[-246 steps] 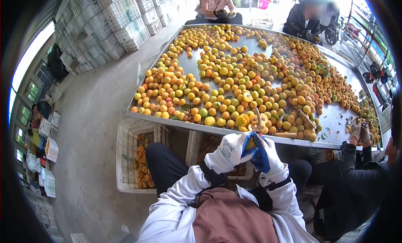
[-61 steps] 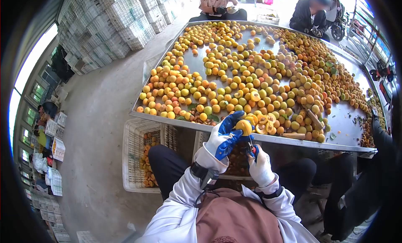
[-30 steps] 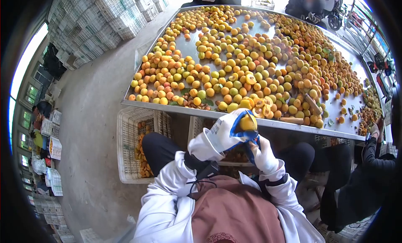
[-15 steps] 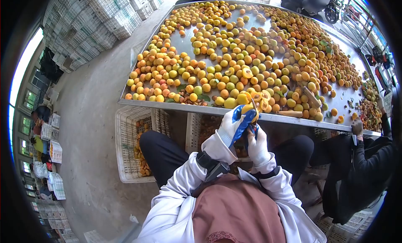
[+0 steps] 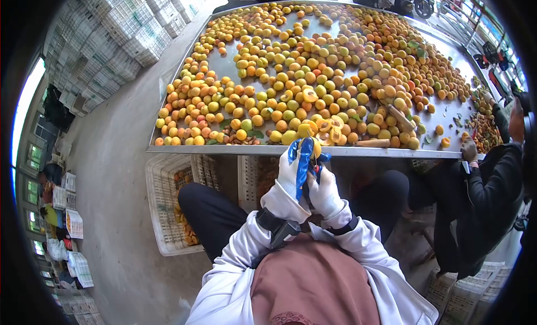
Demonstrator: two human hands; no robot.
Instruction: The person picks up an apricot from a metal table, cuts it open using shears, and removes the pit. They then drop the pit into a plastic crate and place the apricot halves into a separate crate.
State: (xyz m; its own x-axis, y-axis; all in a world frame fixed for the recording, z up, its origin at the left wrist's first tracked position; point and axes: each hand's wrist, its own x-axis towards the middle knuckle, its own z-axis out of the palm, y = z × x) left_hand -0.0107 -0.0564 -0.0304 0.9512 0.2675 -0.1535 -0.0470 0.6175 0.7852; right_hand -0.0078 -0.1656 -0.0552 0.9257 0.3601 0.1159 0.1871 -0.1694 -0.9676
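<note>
My left hand [image 5: 299, 167], in a white and blue glove, is closed around a yellow apricot [image 5: 316, 149] just off the front edge of the metal table [image 5: 251, 150]. Close beside it on the right, my right hand [image 5: 324, 192], also gloved, is closed on a small tool with a bit of red showing; most of the tool is hidden by the fingers. Halved apricots [image 5: 330, 129] lie on the table just beyond my hands, among many whole apricots [image 5: 268, 109].
Below the table stand white crates [image 5: 165, 235] with apricot pieces. A wooden-handled object [image 5: 372, 143] lies near the table edge. A co-worker in dark clothes [image 5: 486, 185] sits at the right. Stacked crates [image 5: 120, 39] stand at the back left.
The view has shifted, so the table and fruit appear farther left. The blade seen upright at the apricot before no longer shows clearly. Both hands remain together, with the apricot still in the left.
</note>
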